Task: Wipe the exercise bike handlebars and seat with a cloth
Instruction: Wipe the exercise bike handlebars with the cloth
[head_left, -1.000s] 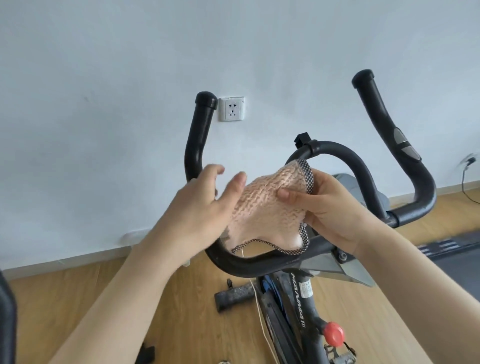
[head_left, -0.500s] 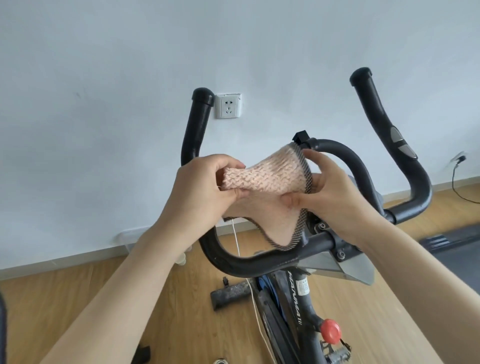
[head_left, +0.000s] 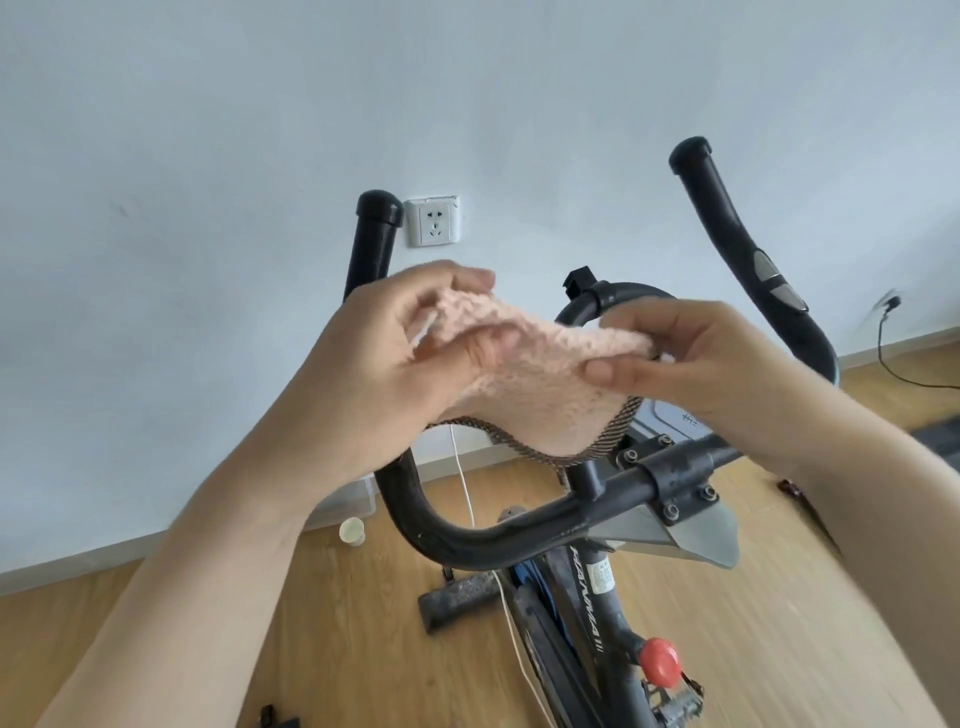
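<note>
Both hands hold a pink cloth (head_left: 540, 374) up in front of the exercise bike handlebars (head_left: 498, 535), and it seems to be getting arranged or folded into a pad before any wiping, since it hangs in the air just above the bars and does not press on them. The left hand (head_left: 384, 358) has its thumb and fingers (head_left: 467, 280) closed over one end of the cloth, pinching a bunched fold. The right hand (head_left: 691, 358) pinches the opposite end between thumb and curled fingers (head_left: 602, 371), so the fabric is stretched lightly between the two grips and sags in the middle.

The cloth looks soft and thick, with a nubbly, fleecy pile, and its lower edge carries a woven brown-and-white trim (head_left: 597, 441). That pile should take up dust well, though it will likely drag on the rubbery bar covering.

The handlebars are black tubes with a matte, slightly scuffed coat: a low U-shaped curve in front, a small inner loop (head_left: 623, 293) behind the hands, and two upright horns with rounded end caps, the right horn (head_left: 743, 239) bearing grey sensor plates. A bolted clamp (head_left: 680, 473) joins them to the stem, above a red adjustment knob (head_left: 660, 662). The seat is out of view. Beyond are a white wall with a socket (head_left: 432, 222) and a wood-grain floor (head_left: 337, 623), where a small paper cup (head_left: 352, 531) stands
</note>
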